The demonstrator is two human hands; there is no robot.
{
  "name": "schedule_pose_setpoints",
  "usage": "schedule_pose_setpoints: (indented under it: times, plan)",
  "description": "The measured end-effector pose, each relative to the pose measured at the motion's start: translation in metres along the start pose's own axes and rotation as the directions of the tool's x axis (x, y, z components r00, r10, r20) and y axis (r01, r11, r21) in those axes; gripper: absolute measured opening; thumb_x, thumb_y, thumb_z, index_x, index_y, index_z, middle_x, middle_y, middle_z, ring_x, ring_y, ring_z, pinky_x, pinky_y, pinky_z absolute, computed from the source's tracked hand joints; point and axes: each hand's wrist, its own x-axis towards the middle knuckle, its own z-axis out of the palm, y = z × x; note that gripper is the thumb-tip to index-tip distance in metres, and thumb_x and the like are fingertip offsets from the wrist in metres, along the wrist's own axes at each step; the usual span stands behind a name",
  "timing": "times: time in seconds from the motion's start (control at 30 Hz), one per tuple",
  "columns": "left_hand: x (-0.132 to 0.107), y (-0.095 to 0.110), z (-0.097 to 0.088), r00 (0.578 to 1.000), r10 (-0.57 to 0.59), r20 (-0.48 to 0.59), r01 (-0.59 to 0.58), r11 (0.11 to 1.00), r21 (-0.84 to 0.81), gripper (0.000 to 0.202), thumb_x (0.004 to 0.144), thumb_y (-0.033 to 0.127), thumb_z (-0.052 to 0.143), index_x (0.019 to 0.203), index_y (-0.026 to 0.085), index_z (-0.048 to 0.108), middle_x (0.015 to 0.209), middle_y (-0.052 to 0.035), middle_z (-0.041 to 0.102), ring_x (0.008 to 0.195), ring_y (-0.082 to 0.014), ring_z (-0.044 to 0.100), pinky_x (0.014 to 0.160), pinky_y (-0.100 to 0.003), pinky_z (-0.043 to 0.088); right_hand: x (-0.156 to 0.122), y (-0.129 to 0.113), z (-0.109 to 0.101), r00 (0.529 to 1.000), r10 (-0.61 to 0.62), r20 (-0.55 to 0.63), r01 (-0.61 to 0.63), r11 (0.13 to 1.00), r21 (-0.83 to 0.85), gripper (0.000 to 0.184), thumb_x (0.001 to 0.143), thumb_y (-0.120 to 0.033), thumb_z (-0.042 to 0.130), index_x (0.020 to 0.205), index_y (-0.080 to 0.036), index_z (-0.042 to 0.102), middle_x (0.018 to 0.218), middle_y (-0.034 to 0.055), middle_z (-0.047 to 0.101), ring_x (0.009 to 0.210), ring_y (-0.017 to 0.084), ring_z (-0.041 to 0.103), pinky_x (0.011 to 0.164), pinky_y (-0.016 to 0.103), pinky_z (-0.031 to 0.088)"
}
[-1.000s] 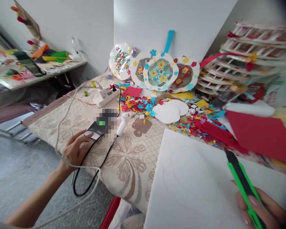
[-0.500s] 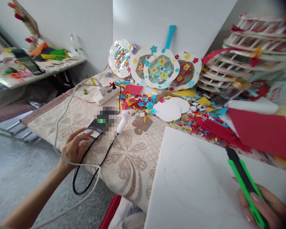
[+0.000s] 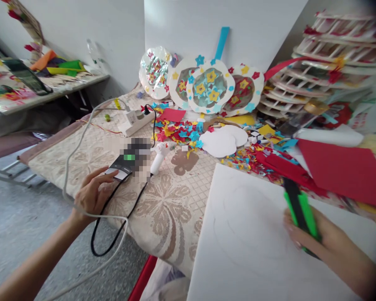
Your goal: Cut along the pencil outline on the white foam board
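Head view: at four o'clock, over the white foam board [image 3: 253, 255], a green-and-black utility knife [image 3: 296, 205] is clasped in the right hand [image 3: 327, 236] — likely light and stiff, best held by its handle [image 3: 306, 209]; at nine, a smartphone [image 3: 121, 168] is touched by the unclenched left hand [image 3: 92, 194].

A green-and-black cutter [image 3: 301, 211], white board [image 3: 247, 238] and red sheet [image 3: 341, 171] contrast with a beige tabletop cloth [image 3: 184, 217] patterned in brown florals.
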Motion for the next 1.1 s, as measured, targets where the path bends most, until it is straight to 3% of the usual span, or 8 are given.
schedule_pose_setpoints:
  times: [0.1, 0.17, 0.27, 0.37, 0.53, 0.77, 0.93, 1.1]
  plan:
    - [0.0, 0.0, 0.0, 1.0, -0.008, 0.005, 0.008, 1.0, -0.001, 0.019, 0.091, 0.024, 0.045, 0.107, 0.021, 0.055, 0.108, -0.0072, 0.071, 0.125, -0.025, 0.054, 0.098, -0.046, 0.049, 0.032, -0.04, 0.014, 0.961, -0.07, 0.267, 0.067, 0.998, 0.018, 0.027, 0.086, -0.057, 0.051, 0.09, -0.032, 0.061, 0.07, 0.0059, 0.06, 0.064, 0.024, 0.057, 0.06, 0.036, 0.045]
    - [-0.001, -0.001, 0.0, 1.0, -0.004, 0.005, 0.004, 1.0, 0.0, 0.018, 0.091, 0.023, 0.046, 0.106, 0.021, 0.055, 0.109, -0.0078, 0.071, 0.124, -0.025, 0.054, 0.098, -0.046, 0.048, 0.053, -0.073, 0.028, 0.915, -0.204, 0.347, 0.197, 0.979, 0.056, 0.029, 0.088, -0.052, 0.05, 0.089, -0.026, 0.062, 0.071, 0.0034, 0.058, 0.067, 0.022, 0.058, 0.06, 0.033, 0.044]
    - [-0.002, -0.002, 0.0, 1.0, -0.004, 0.001, 0.004, 1.0, -0.002, 0.015, 0.091, 0.023, 0.047, 0.104, 0.021, 0.054, 0.111, -0.0082, 0.071, 0.123, -0.0251, 0.054, 0.099, -0.047, 0.047, 0.084, -0.115, 0.053, 0.852, -0.422, 0.31, 0.428, 0.902, 0.05, 0.019, 0.087, -0.036, 0.052, 0.086, -0.02, 0.061, 0.084, 0.0037, 0.062, 0.078, 0.02, 0.059, 0.07, 0.03, 0.042]
    - [-0.002, -0.003, 0.001, 1.0, -0.012, 0.013, 0.012, 1.0, -0.001, 0.014, 0.09, 0.024, 0.047, 0.103, 0.022, 0.053, 0.113, -0.0078, 0.07, 0.124, -0.025, 0.054, 0.1, -0.048, 0.047, 0.108, -0.137, 0.077, 0.818, -0.512, 0.261, 0.552, 0.827, -0.106, 0.009, 0.083, -0.025, 0.058, 0.078, -0.018, 0.057, 0.081, 0.0034, 0.06, 0.078, 0.019, 0.056, 0.068, 0.027, 0.038]
    - [-0.001, -0.003, 0.0, 1.0, -0.009, 0.011, 0.009, 1.0, -0.017, 0.016, 0.089, 0.023, 0.048, 0.105, 0.023, 0.052, 0.112, -0.0072, 0.071, 0.124, -0.0248, 0.054, 0.099, -0.046, 0.048, 0.125, -0.146, 0.097, 0.821, -0.51, 0.258, 0.566, 0.785, -0.25, 0.018, 0.083, -0.028, 0.064, 0.075, -0.018, 0.052, 0.078, 0.0028, 0.058, 0.075, 0.019, 0.054, 0.064, 0.025, 0.032]
    - [0.0, -0.002, 0.001, 1.0, -0.009, -0.006, 0.009, 1.0, -0.013, 0.017, 0.09, 0.022, 0.047, 0.105, 0.021, 0.053, 0.11, -0.0089, 0.071, 0.123, -0.0258, 0.055, 0.098, -0.047, 0.048, 0.121, -0.152, 0.103, 0.854, -0.447, 0.266, 0.518, 0.779, -0.353, 0.01, 0.086, -0.023, 0.057, 0.077, -0.019, 0.054, 0.081, 0.0049, 0.062, 0.075, 0.021, 0.058, 0.059, 0.027, 0.031]
    - [0.001, 0.0, 0.001, 1.0, 0.005, -0.015, -0.005, 1.0, -0.009, 0.015, 0.089, 0.021, 0.048, 0.102, 0.02, 0.053, 0.108, -0.0105, 0.071, 0.123, -0.0266, 0.055, 0.097, -0.046, 0.048, 0.127, -0.155, 0.099, 0.863, -0.43, 0.266, 0.5, 0.801, -0.328, 0.006, 0.081, -0.017, 0.057, 0.077, -0.019, 0.059, 0.078, 0.0046, 0.065, 0.073, 0.021, 0.06, 0.059, 0.026, 0.033]
    - [0.001, -0.002, 0.001, 1.0, 0.016, -0.021, -0.016, 1.0, -0.009, 0.014, 0.088, 0.02, 0.049, 0.102, 0.019, 0.054, 0.107, -0.0112, 0.072, 0.12, -0.0275, 0.057, 0.096, -0.045, 0.049, 0.153, -0.171, 0.091, 0.896, -0.391, 0.212, 0.438, 0.857, -0.272, 0.01, 0.083, -0.023, 0.058, 0.084, -0.017, 0.065, 0.076, 0.0038, 0.067, 0.071, 0.019, 0.061, 0.06, 0.024, 0.035]
